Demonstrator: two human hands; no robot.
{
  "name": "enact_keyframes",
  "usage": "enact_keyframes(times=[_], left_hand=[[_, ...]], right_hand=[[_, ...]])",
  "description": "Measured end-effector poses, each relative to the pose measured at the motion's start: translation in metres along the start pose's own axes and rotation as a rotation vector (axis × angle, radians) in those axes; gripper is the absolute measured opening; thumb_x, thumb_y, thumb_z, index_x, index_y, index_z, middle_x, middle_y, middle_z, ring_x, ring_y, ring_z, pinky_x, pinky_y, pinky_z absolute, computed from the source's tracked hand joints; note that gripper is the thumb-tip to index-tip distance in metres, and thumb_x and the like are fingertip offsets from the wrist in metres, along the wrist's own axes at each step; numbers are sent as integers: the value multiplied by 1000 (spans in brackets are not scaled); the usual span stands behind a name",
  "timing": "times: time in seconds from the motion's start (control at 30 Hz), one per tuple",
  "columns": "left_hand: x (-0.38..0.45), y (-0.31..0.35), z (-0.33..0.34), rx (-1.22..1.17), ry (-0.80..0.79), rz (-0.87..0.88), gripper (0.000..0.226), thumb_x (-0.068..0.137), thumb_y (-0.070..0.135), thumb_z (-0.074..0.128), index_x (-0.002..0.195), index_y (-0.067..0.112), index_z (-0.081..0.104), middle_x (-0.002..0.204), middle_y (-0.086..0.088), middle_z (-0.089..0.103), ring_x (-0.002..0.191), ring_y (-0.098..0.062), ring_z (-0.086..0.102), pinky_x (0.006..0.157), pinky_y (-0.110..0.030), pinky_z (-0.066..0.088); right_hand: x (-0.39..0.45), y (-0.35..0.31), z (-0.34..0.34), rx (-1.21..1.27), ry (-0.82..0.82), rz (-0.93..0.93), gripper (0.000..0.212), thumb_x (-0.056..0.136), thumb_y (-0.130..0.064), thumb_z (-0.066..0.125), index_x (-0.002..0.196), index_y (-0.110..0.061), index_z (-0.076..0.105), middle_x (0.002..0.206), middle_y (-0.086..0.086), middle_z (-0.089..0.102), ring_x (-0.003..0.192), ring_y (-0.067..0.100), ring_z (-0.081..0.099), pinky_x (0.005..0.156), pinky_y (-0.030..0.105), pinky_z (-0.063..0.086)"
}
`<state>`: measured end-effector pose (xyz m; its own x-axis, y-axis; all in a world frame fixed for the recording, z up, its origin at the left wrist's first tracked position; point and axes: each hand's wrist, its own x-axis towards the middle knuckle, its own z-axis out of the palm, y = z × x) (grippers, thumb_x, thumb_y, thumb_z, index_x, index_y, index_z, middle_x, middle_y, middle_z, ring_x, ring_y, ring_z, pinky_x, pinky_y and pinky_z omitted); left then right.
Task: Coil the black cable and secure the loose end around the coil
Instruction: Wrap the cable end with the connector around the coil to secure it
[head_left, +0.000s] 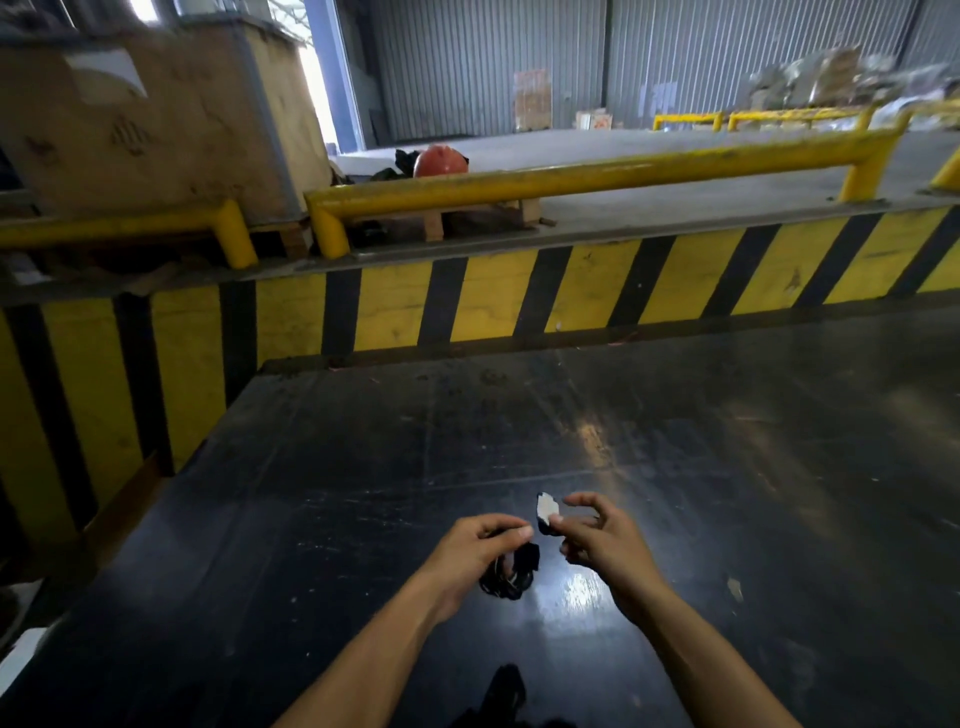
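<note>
Your left hand (480, 551) grips small cable coil (509, 574); right hand (592, 540) pinches loose end (546, 512) above bench (727, 467). Securing step: wrap end tight round coil next.

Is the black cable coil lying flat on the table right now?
No, the left hand holds the coil above the black table.

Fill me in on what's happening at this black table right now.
A person stands at a dark, scuffed table and works a small black cable with bare hands. The left hand pinches the coiled bundle of black cable, which hangs just below its fingers. The right hand holds the loose end, which has a pale piece on it, beside the coil. The end is not yet wrapped around the coil.
</note>
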<state>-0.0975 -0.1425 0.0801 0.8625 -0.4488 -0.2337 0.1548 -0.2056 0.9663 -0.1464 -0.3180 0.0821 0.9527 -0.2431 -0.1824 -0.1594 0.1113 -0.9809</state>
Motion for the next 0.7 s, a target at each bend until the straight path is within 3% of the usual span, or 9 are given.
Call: enact_keyframes(times=[0.07,0.17,0.3,0.43,0.53,0.6,0.7], left_hand=[[1,11,2,23,-37,45,19,80,32,71,95,21,75,98,-2,74,90,-11,67,78,-26,48],[1,23,2,78,-57,109,15,82,31,70,91,21,75,90,-2,75,83,-10,68,73,-26,50],[3,32,-2,131,-66,135,17,82,35,68,89,20,75,92,-9,74,85,-19,67,83,-37,52],[1,41,-6,134,-138,125,17,80,39,68,81,22,73,76,1,69,71,-15,62,70,-32,48],[-1,49,-6,144,-173,114,15,81,38,68,78,24,71,70,7,65,61,-9,59,62,-25,46],[-2,56,-5,107,-211,116,13,84,31,67,79,20,69,68,6,63,57,-8,57,58,-21,46],[-5,67,-1,98,-291,129,11,88,17,63,78,16,66,65,6,62,54,-6,56,55,-19,44]], right_hand=[[-3,-9,5,-81,-2,-90,19,83,-14,69,99,-19,61,73,5,72,54,11,61,52,20,51],[-5,-17,8,-196,4,-202,9,84,-15,68,91,-19,67,78,10,71,56,10,62,52,19,51],[-6,-27,1,-373,-99,-301,13,82,-18,70,94,-22,69,83,-1,72,68,1,66,62,19,53],[-3,-37,-7,-556,-121,-435,20,80,-17,73,100,-16,72,87,-6,73,82,2,68,75,22,55],[-4,-44,-11,-589,-145,-489,10,84,-20,69,91,-17,75,81,0,75,73,8,68,67,28,57],[-4,-48,-10,-563,-108,-514,7,85,-19,67,83,-21,74,74,-2,72,64,5,65,58,23,54],[1,-57,-12,-359,134,-481,10,88,-14,63,81,-16,70,63,-3,63,48,-1,56,46,13,44]])
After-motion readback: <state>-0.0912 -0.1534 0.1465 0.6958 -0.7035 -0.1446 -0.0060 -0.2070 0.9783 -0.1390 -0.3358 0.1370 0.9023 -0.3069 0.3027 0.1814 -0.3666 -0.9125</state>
